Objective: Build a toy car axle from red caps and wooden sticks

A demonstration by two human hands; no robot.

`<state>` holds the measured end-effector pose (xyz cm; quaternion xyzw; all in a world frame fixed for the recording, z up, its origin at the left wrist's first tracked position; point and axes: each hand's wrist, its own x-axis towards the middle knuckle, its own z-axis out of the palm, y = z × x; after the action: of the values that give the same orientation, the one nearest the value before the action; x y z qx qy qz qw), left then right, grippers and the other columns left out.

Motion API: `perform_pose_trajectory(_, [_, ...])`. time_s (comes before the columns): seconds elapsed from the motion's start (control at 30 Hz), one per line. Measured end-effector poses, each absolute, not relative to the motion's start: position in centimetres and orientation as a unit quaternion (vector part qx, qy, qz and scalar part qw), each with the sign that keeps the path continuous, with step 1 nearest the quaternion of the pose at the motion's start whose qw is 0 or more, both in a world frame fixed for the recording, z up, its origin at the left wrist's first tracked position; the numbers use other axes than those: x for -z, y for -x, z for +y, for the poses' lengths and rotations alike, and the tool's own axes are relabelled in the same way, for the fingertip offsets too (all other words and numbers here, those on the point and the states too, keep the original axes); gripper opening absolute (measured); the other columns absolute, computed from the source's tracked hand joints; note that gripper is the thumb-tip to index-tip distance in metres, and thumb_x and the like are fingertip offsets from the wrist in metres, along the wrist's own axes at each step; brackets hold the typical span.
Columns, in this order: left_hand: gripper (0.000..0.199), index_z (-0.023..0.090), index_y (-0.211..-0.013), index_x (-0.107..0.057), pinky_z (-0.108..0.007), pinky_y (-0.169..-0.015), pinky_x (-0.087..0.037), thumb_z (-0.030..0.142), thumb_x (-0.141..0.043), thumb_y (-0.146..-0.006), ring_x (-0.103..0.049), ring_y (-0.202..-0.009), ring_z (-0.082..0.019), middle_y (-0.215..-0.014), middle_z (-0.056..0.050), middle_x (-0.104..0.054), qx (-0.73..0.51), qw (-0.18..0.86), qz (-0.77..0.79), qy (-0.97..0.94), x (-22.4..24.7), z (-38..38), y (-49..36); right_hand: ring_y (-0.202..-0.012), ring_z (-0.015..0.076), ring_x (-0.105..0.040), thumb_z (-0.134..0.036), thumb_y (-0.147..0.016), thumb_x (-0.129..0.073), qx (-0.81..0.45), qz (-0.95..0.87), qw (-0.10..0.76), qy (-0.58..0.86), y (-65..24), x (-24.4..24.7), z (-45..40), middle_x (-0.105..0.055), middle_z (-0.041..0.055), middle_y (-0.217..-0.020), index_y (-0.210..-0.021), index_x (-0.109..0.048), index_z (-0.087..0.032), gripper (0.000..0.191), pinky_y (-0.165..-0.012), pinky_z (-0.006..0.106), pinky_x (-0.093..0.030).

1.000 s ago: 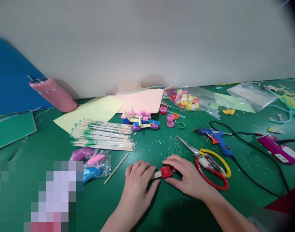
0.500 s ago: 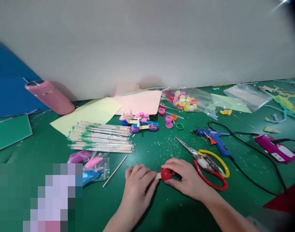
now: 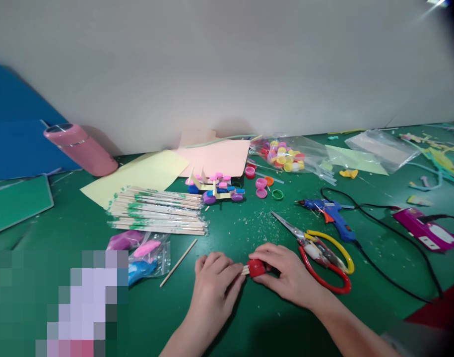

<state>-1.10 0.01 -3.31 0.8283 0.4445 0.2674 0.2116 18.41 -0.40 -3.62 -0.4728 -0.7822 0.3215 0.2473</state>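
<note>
My left hand (image 3: 217,282) is closed around some pale wooden sticks (image 3: 245,270), whose ends show between my two hands. Fingers and thumb of my right hand (image 3: 282,272) pinch red bottle caps (image 3: 256,267), which look pressed together at the ends of the sticks. Whether the sticks are fixed to the caps I cannot tell. Both hands rest low over the green table (image 3: 227,327). Left of them lies a single wooden stick (image 3: 178,263). Scissors (image 3: 316,250) with red and yellow handles lie just beyond my right hand.
Wrapped chopsticks (image 3: 158,210), bagged clay (image 3: 143,267) and small model cars (image 3: 217,191) lie beyond my hands. Loose caps (image 3: 261,183) and a bag of caps (image 3: 282,156) are behind. A blue glue gun (image 3: 329,213) and its cord lie right. A pink bottle (image 3: 81,148) leans at left.
The view has shifted very slightly, so everything appears a little further right. Both hands keep the same hold on the sticks and the red caps.
</note>
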Motion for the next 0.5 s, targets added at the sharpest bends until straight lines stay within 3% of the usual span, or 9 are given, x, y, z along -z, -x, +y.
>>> perform_pose_trajectory(0.5, [0.011,0.019,-0.08,-0.065,-0.037,-0.07,-0.033,0.016,-0.055,-0.079,-0.053,-0.075,-0.02,-0.072,-0.003,-0.064,-0.261,0.217,0.444,-0.829,3.28,0.05,1.17,-0.092,0.0168,-0.055,-0.023,-0.079,-0.062,-0.323,-0.784,0.236,0.475,-18.4,3.37,-0.37,-0.06,0.0012,-0.102,-0.104,-0.058,-0.024,0.026,-0.078,0.028,-0.038])
